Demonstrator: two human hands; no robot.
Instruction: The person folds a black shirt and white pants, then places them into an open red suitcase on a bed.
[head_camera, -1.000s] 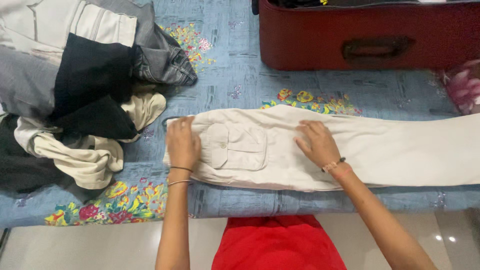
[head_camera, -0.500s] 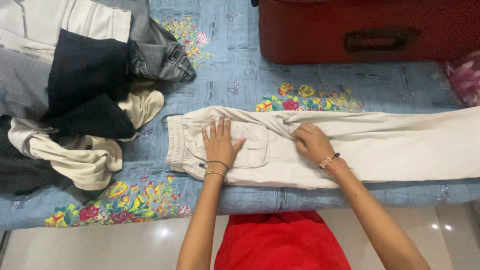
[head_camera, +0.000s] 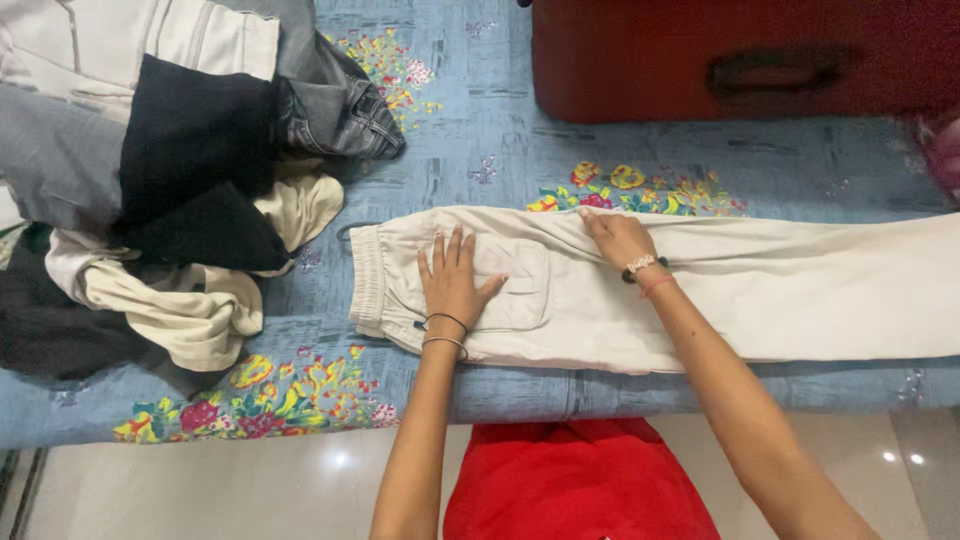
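Note:
Cream trousers (head_camera: 760, 290) lie flat across a blue flowered bedsheet (head_camera: 470, 140), waistband at the left, legs running off to the right. My left hand (head_camera: 455, 280) rests flat with fingers spread on the back pocket near the waistband. My right hand (head_camera: 618, 237) presses on the upper edge of the trousers, fingers curled over the fabric fold. Both wrists wear thin bangles.
A heap of clothes (head_camera: 170, 180) in black, grey, white and cream fills the left of the bed. A red suitcase (head_camera: 740, 60) with a dark handle stands at the back right. Something pink (head_camera: 945, 150) shows at the right edge. White tiled floor lies below the bed edge.
My left hand has slid right from the waistband onto the pocket. My right hand has shifted to the trousers' upper edge. The view has drifted slightly.

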